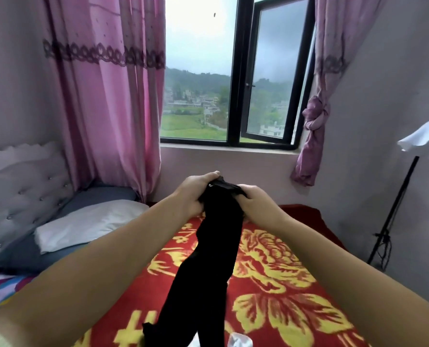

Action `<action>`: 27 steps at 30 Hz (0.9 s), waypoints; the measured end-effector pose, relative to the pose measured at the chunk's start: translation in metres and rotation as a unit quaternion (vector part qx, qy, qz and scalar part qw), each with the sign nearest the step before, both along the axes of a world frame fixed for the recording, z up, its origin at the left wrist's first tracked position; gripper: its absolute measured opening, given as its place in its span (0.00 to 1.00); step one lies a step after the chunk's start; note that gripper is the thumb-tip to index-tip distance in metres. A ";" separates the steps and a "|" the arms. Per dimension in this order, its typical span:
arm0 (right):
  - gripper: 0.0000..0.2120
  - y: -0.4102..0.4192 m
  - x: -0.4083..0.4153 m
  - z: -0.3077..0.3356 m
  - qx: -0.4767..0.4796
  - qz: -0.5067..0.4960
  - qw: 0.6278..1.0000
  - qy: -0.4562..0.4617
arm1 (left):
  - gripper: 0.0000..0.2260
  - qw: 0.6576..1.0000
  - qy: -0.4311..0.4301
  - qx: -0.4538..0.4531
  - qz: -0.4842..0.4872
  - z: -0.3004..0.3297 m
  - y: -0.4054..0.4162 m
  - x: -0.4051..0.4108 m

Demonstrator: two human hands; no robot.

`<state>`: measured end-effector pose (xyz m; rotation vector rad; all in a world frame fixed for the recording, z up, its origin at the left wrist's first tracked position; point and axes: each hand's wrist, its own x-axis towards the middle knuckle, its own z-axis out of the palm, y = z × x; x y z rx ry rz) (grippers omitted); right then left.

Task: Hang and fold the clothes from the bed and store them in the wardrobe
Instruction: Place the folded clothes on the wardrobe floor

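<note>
Head view over a bed, arms raised. We see both forearms extended forward and slightly upward from the lower corners, converging at mid-frame below the window sill. The left hand (195, 194) is turned with its back toward us, fingers curled over the top edge of a black garment (208, 266), thumb side uppermost. The right hand (256, 200) mirrors it, knuckles toward the camera, fingers closed on the same top edge. The two hands sit just apart, with a short bunched span of dark fabric stretched between them.

From this grip the garment hangs as a long narrow band, running down and toward us, tilted to the left, until it passes out of view at the bottom edge. We cannot tell what kind of clothing it is. It is held above a red blanket (283, 284) with yellow flower patterning, which covers the bed; whether the lower end touches the blanket is not visible.

To the left lie a white pillow (88, 226) on a grey pillow (103, 196), against a tufted headboard (20, 186). A pink curtain (103, 101) hangs left of the window (236, 71), whose right pane stands open; a second curtain (313, 141) is knotted at the right. A lamp (423, 139) with a white shade stands on a dark pole at the far right. A small pale item (241, 340) lies on the blanket at the bottom edge.
</note>
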<state>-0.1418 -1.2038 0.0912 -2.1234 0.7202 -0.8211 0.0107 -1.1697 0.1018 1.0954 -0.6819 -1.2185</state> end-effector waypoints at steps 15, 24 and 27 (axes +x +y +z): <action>0.07 -0.058 -0.028 0.039 0.060 -0.133 0.977 -0.153 | 0.05 0.906 -0.418 0.017 0.057 -0.015 0.026 0.063; 0.16 -0.072 -0.088 0.053 0.084 -0.073 0.992 -0.065 | 0.18 0.947 -0.318 -0.048 -0.002 -0.011 0.044 0.104; 0.22 -0.072 -0.114 0.063 0.057 -0.017 0.997 0.050 | 0.32 0.923 -0.371 -0.054 -0.083 0.002 0.054 0.111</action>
